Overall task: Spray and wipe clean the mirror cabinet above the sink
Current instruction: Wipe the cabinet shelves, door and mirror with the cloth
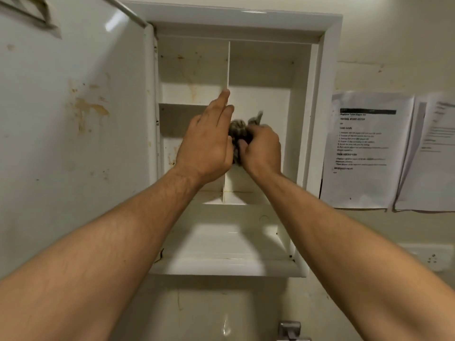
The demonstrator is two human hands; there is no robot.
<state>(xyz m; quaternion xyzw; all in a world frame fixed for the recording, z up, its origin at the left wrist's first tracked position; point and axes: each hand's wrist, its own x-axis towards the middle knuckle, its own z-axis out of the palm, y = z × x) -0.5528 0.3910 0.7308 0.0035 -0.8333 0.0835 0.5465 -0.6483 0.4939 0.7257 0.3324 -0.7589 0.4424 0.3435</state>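
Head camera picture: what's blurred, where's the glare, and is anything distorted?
Head view: the cloth in the right hand is smeared by motion blur; head view: glare spots the open cabinet door up high and brightens the bottom shelf; head view: the wide lens stretches both forearms, and small print on the wall notices is soft.

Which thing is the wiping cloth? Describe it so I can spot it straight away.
Find the open white cabinet on the wall. In front of its upright middle divider, the right hand grips the cloth. It is the only dark, crumpled, mottled thing against the white shelves.
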